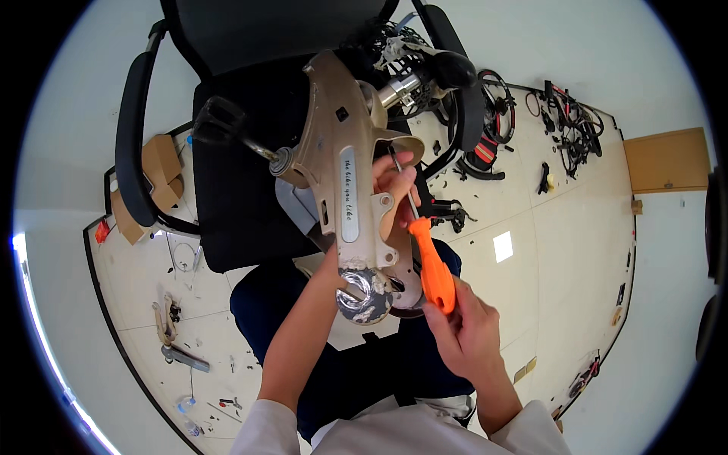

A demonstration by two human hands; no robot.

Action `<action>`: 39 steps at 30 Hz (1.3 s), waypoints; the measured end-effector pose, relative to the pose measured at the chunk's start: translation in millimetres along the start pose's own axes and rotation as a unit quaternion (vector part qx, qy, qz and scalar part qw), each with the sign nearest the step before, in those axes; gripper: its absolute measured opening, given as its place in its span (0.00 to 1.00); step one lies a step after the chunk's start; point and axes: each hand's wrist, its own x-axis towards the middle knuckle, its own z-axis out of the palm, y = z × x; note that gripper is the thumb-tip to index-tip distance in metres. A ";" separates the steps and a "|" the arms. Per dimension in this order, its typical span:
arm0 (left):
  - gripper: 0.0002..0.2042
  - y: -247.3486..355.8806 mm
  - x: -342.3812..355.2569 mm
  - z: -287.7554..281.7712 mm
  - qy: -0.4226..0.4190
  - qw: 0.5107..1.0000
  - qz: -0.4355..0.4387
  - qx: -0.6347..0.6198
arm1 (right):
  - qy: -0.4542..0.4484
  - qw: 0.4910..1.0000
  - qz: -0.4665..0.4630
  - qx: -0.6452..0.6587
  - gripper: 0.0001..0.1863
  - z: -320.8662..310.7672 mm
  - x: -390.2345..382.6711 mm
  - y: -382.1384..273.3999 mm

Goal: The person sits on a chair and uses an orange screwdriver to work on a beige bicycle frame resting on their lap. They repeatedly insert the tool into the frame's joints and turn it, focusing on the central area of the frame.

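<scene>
Frame [326, 133]: resting on seat [227, 227], prob. for support. R hand [472, 334], below rt of frame: gripping driver [435, 267]. L hand [392, 184], behind frame: fingers lying nr driver tip, prob. guiding; grip can't tell.

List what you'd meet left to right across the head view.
Red packet, cardboard box, beige bike frame, orange screwdriver handle, bicycle wheel, red-and-black bike parts, tan wooden panel.
</scene>
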 end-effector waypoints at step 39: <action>0.16 -2.7 18.8 -12.5 0.082 0.995 -0.048 -0.007 | 0.054 0.998 -0.016 -0.039 0.19 5.9 22.1 -13.9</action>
